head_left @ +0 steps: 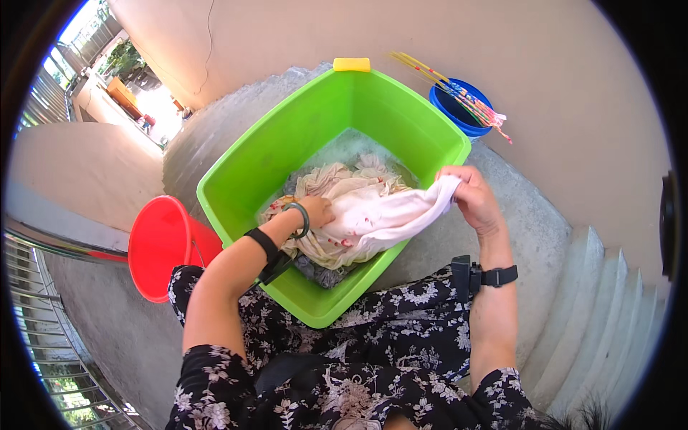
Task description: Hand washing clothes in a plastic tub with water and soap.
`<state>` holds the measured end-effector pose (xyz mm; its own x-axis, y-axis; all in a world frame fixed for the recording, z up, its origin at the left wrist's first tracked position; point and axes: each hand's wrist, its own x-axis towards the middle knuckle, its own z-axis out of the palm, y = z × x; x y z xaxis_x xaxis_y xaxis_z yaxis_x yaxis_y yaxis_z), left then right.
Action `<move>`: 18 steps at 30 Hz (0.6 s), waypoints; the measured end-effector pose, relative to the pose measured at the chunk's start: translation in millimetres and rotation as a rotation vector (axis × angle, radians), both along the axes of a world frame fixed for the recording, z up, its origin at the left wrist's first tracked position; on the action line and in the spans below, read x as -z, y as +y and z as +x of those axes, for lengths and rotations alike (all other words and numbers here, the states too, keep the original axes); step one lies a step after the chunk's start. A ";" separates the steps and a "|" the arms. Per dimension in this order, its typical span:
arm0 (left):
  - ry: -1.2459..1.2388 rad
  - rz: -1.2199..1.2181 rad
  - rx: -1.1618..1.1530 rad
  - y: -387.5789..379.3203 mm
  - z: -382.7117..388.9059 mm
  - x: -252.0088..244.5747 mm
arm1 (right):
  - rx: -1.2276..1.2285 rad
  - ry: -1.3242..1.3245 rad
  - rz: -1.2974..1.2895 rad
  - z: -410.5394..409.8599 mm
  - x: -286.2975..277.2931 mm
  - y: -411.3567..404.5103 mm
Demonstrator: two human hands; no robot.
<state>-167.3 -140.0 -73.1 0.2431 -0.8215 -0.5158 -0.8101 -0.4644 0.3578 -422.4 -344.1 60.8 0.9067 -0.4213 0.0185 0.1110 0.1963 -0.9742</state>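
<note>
A large green plastic tub (290,123) stands before me with wet, patterned pale cloth (371,207) bunched in sudsy water (352,145). Greyish cloth (320,273) lies beneath it. My right hand (473,199) grips one end of the pale cloth, lifted over the tub's right rim and stretched taut. Inside the tub, my left hand (317,211) rests on the same cloth with fingers curled; whether they pinch it is hard to tell. A bangle circles my left wrist, and dark straps with small devices sit on both forearms.
To the left of the tub is a red bucket (161,247). A blue bucket (457,107) with thin colourful sticks (473,105) across it stands by the wall. Concrete steps (596,322) lie at right, a metal railing (48,333) at left.
</note>
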 end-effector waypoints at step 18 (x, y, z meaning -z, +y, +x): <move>0.009 -0.147 -0.030 3.7 0.7 -19.4 | -0.130 0.397 -0.646 30.6 12.9 12.4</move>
<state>-166.6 -136.3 -53.8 0.2645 -0.8809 -0.3925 -0.7930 -0.4303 0.4312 -391.8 -331.6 47.8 0.9382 -0.3272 -0.1125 -0.2561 -0.4382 -0.8616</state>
